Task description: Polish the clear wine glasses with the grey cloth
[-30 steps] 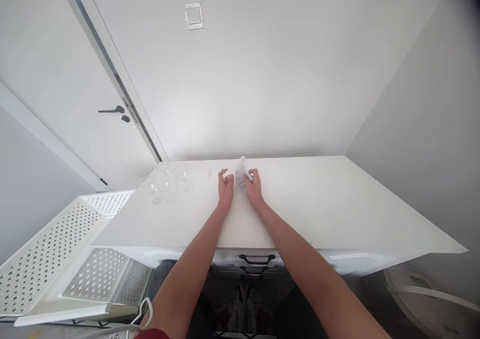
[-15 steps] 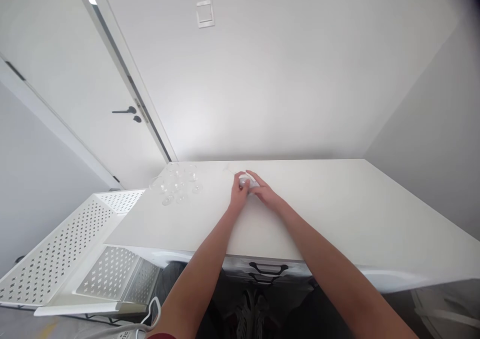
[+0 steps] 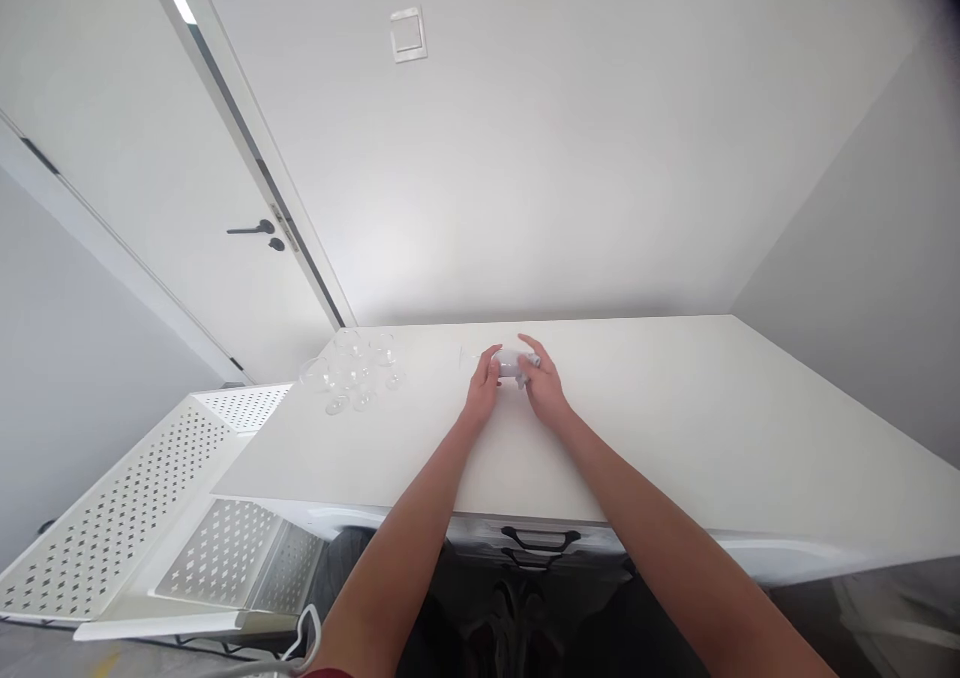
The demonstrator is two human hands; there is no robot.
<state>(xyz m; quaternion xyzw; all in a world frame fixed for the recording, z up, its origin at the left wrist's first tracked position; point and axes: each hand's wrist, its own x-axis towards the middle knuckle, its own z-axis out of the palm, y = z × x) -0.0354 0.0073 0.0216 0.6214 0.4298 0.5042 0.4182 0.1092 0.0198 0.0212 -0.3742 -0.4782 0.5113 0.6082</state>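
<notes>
A clear wine glass (image 3: 508, 360) lies sideways in the air over the white countertop (image 3: 645, 408), its foot and stem toward the left. My left hand (image 3: 484, 386) is closed around the glass near where stem and bowl meet. At the mouth of the bowl, my right hand (image 3: 544, 380) is closed on a light grey cloth (image 3: 523, 378). Some of the cloth seems to be inside the bowl, and a loose end hangs below my fingers. Several more wine glasses (image 3: 349, 373) stand upright in a group on the left of the countertop.
To the left of the counter is a white perforated rack (image 3: 135, 503). Behind rise a wall with a light switch (image 3: 408, 34) and a white door (image 3: 150, 188) with a dark handle. Black drawer handles (image 3: 541, 538) sit below the counter's front edge.
My right hand has moved right, away from my left hand, with the cloth. The glass has turned more level and shifted slightly right, so more of its bowl shows.
</notes>
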